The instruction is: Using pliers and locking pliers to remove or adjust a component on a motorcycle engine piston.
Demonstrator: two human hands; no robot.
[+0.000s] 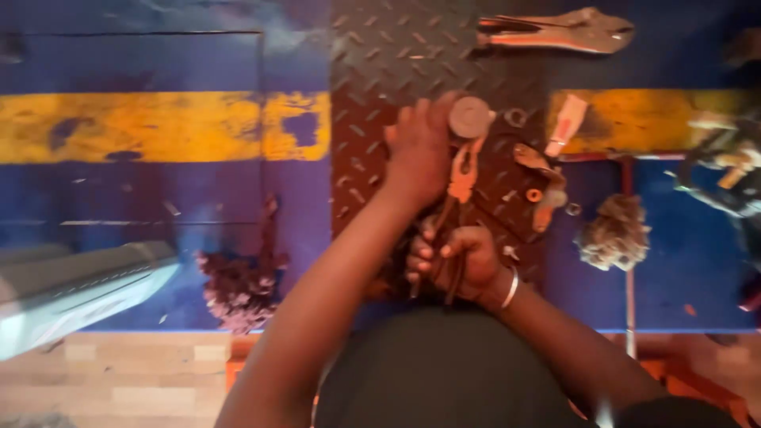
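My left hand presses on a round grey metal disc at twelve o'clock on the dark checker plate, while my right hand squeezes the handles of orange pliers whose nose reaches the disc. Locking pliers lie at one o'clock, a rag clump at three, another rag at eight.

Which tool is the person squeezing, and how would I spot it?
Find the dark checkered plate down the middle. The pliers lie on it, handles in the right hand, nose at a round grey disc. They are orange; the locking pliers above are silver.
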